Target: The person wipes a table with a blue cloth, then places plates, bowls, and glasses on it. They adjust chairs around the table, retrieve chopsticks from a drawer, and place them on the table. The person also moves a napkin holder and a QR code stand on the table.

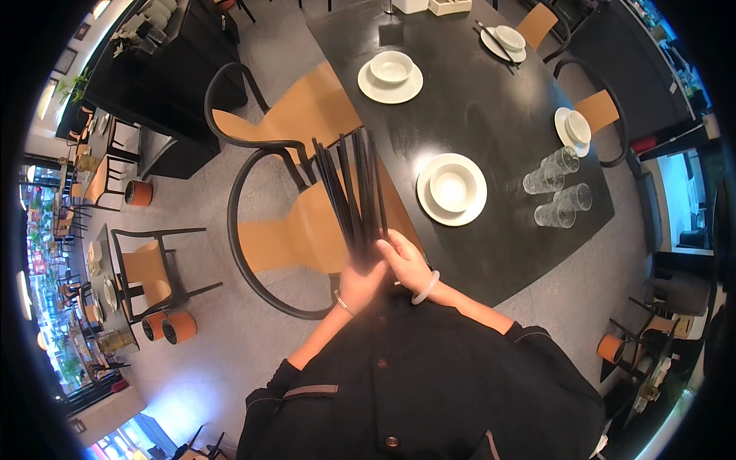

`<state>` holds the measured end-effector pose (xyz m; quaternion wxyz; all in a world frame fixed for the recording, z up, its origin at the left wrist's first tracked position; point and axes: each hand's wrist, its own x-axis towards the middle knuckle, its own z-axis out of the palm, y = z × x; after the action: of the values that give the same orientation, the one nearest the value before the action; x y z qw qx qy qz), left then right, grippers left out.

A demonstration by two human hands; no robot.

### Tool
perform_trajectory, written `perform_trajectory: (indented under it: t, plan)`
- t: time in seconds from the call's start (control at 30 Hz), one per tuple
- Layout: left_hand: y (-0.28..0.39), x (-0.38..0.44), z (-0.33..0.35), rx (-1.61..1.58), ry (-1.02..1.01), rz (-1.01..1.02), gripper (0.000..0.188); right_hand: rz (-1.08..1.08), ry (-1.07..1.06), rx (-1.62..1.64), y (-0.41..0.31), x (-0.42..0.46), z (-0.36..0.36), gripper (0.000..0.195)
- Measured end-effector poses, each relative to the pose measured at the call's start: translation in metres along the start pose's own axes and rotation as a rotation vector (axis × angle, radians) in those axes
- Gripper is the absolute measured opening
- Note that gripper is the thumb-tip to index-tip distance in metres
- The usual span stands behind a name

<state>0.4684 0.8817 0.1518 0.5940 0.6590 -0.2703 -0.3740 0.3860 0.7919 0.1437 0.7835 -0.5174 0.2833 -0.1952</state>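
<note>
My left hand [361,283] is closed around the lower end of a bundle of black chopsticks [355,201], which fans out away from me. Between the fingers and thumb of my right hand [405,260] is a chopstick [380,198] at the bundle's right side. The bundle's lower tips are hidden by my hands. To the right, on the dark table, a white bowl [453,187] rests on a white plate [424,202]. Farther up the table, another bowl [391,67] stands on its plate [391,95].
Several clear glasses [555,190] stand near the right edge of the table [489,259]. At the far right corner, chopsticks [498,43] lie across a plate [487,39] beside a bowl. Chairs with tan seats [313,227] and curved black backs [233,230] line the table's left side.
</note>
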Motion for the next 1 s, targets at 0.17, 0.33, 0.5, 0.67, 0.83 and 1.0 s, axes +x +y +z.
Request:
perform_trajectory:
  t: [0.17, 0.33, 0.5, 0.67, 0.83, 1.0]
  plan:
    - [-0.008, -0.001, -0.004, 0.027, 0.006, -0.044, 0.022, -0.024, 0.087, 0.204, 0.009, 0.004, -0.006, 0.017]
    - [-0.002, -0.007, -0.005, -0.107, 0.133, -0.099, 0.018, -0.077, 0.392, 0.130, -0.035, 0.026, -0.098, 0.025]
    - [-0.017, -0.005, -0.012, -0.045, 0.080, -0.013, 0.021, -0.028, 0.639, -0.914, 0.005, 0.038, -0.232, 0.043]
    - [-0.016, -0.007, -0.010, -0.018, 0.068, 0.017, 0.022, 0.086, 0.629, -1.134, 0.051, 0.026, -0.251, 0.043]
    - [-0.019, -0.011, -0.014, -0.035, 0.087, -0.104, 0.027, 0.062, 0.635, -1.304, 0.051, 0.024, -0.221, 0.037]
    - [-0.022, -0.011, -0.016, -0.025, 0.104, -0.062, 0.029, 0.105, 0.611, -1.335, 0.046, 0.022, -0.218, 0.032]
